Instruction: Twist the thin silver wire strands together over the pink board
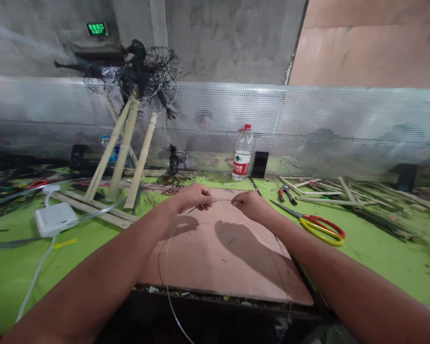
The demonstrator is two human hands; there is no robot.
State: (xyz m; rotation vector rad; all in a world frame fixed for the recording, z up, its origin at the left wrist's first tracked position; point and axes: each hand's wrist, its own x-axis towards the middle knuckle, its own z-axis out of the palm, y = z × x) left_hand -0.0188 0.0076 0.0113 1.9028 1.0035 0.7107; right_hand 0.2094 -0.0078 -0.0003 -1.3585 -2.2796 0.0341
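Note:
My left hand (197, 197) and my right hand (249, 203) are raised above a pinkish wooden board (215, 258). Each hand pinches a thin wire (222, 200), and a short length of it spans the gap between them. From my left hand a long pale loop of the wire hangs down past the board's front edge. Another faint strand drops below my right forearm. A short dark piece shows at my left fingertips, too small to make out. Shadows of both hands fall on the board.
Scissors with red and yellow handles (320, 229) lie right of the board, near pliers (290, 195). A water bottle (241, 155) and a phone (260, 165) stand behind. Bamboo poles (125, 148) carry a dark wire figure (139, 71) at left, beside a white power adapter (56, 220).

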